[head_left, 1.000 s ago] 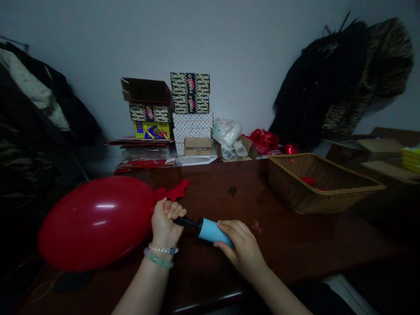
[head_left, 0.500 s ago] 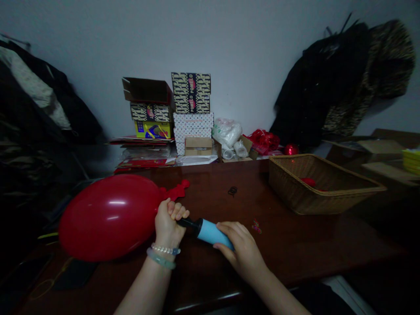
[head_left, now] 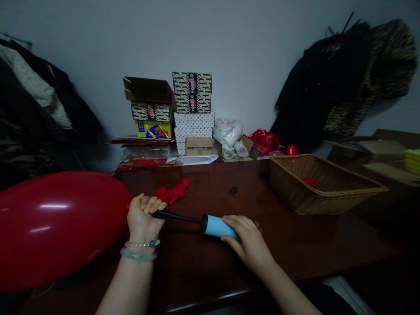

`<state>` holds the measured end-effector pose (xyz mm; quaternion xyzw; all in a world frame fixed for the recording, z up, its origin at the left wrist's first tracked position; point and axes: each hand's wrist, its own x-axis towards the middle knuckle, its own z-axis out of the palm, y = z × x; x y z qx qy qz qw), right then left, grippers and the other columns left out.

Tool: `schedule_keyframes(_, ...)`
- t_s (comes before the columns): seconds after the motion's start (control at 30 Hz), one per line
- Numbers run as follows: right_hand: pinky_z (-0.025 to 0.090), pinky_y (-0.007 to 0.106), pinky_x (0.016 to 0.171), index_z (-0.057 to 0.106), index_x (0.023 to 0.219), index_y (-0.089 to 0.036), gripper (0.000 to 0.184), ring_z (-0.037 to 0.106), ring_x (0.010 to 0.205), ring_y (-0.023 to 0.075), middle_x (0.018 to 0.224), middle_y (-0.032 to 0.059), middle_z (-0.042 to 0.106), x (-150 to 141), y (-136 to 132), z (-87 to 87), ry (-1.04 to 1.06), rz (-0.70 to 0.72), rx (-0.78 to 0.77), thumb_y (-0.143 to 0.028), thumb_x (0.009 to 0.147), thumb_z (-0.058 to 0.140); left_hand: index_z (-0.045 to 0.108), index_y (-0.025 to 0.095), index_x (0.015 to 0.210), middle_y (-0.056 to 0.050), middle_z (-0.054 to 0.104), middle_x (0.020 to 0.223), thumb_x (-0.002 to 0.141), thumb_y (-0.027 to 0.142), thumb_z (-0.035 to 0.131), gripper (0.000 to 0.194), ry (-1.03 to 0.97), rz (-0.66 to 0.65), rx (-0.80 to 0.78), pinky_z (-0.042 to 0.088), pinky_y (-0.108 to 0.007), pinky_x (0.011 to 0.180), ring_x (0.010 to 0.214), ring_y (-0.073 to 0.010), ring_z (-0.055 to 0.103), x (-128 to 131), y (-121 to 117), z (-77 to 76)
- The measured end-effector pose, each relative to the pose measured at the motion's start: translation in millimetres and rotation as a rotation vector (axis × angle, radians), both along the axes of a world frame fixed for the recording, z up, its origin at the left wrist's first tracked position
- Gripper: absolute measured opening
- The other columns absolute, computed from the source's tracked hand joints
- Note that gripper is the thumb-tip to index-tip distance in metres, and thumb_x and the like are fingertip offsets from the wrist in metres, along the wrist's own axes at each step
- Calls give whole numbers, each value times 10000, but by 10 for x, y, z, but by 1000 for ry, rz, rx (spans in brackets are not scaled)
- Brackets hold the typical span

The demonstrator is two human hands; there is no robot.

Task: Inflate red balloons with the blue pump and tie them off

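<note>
The left hand (head_left: 143, 216), clenched on a black plastic handle (head_left: 162, 214), and the glossy red oval balloon (head_left: 62, 223) have moved farther left of the light-blue cylindrical pump (head_left: 217, 226), which the right hand (head_left: 251, 243) grips. The balloon looks light, burstable; best held by its neck (head_left: 128, 207).

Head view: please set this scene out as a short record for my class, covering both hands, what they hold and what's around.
Red balloon: inflated, cut off by the picture's left edge
Left hand: closed around the black end of the pump
Right hand: closed around the pump's blue barrel
Black rod: showing between the hands
Wicker basket: right side of the table
Stacked boxes: beyond the table
</note>
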<state>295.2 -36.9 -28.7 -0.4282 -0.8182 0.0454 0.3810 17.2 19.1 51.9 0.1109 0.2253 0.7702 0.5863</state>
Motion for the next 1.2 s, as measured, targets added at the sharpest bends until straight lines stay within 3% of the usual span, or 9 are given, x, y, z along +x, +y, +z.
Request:
schedule_keyframes(0.27, 499, 454, 876, 535, 1233, -195, 379, 600, 1024, 259, 1141, 123, 650, -40, -25, -39, 6, 19, 93, -301, 884, 639, 214, 191, 474, 69, 231, 331, 794, 125, 443, 399, 7, -17, 11, 273, -207, 379, 289, -58, 258, 3, -9, 0)
schedule_keyframes(0.53, 507, 445, 861, 562, 1217, -205, 359, 617, 1005, 255, 1116, 115, 667, -73, -35, -25, 6, -7, 101, -320, 884, 632, 163, 190, 504, 75, 230, 338, 792, 150, 467, 421, 33, -40, -17, 277, -200, 387, 288, -50, 264, 129, -23, -7)
schedule_keyframes(0.8, 505, 446, 849, 547, 1214, -188, 366, 610, 996, 259, 1117, 121, 663, -183, -66, -16, 12, 8, 86, -323, 886, 636, 235, 194, 480, 75, 228, 354, 815, 146, 457, 405, 5, -77, -50, 261, -209, 382, 299, -55, 252, 252, -14, -97)
schedule_keyframes(1.2, 512, 427, 814, 560, 1177, -183, 368, 623, 945, 254, 1064, 110, 676, -351, -93, -26, 33, -3, 110, -318, 853, 673, 227, 198, 483, 76, 201, 369, 820, 167, 475, 419, 20, -129, -100, 248, -210, 381, 304, -55, 230, 452, -42, -161)
